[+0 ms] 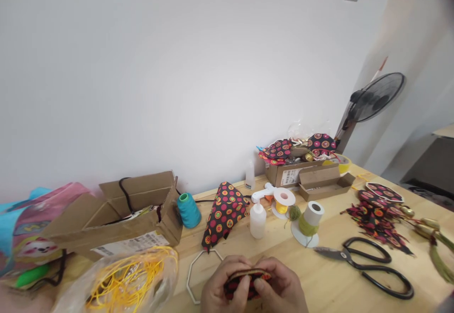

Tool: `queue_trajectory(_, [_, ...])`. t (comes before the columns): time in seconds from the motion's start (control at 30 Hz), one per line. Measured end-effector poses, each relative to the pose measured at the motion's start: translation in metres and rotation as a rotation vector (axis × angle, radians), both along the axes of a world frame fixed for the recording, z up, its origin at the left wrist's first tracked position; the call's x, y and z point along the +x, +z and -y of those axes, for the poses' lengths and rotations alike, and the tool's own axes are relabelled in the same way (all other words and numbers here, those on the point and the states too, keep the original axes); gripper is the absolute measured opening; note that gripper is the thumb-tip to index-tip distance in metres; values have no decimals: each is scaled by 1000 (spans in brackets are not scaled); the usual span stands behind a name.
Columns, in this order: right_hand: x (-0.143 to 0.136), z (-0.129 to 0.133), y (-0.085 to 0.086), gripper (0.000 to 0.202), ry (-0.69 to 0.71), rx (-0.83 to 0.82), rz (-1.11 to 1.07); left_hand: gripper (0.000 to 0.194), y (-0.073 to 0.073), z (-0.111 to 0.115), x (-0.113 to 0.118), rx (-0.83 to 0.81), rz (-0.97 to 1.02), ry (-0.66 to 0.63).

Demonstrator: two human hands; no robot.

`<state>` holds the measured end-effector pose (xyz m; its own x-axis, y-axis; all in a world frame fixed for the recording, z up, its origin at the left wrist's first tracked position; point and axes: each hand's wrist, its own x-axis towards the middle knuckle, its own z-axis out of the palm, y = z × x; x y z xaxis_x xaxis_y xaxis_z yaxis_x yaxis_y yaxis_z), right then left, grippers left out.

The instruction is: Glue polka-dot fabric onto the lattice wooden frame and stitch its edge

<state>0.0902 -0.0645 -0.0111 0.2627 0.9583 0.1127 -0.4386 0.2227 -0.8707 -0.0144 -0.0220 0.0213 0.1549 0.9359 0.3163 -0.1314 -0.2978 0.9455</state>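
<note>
While the patterned fabric piece (248,272) sits pinched between left hand (220,287) and right hand (286,287), even thumb pressure should keep its rim aligned. It's near the white frame (189,273), above the tabletop (333,228).

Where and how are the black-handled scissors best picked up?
I'd take the scissors by the looped handles, coming from above on the near right side. They lie flat with the blades pointing left, so that approach should avoid the tip, and the wide open loops give fingers something to close around.
</note>
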Motion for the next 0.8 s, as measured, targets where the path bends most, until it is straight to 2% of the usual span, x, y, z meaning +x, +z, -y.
queue_trajectory(0.3, [1,1,-4,12,-7,-42,-2,10,2,-1,1,-79,26,-39])
queue_trajectory(0.5, [-4,0,-5,16,-107,-65,-60,6,5,-2,0,-122,30,-72])
queue_trajectory(0.7, [0,0,-4,14,-38,-59,28,2,7,2,1,-199,43,-110])
queue_trajectory(0.8, [2,1,-2,16,-47,-32,37,20,-1,2,1,-250,68,-56])
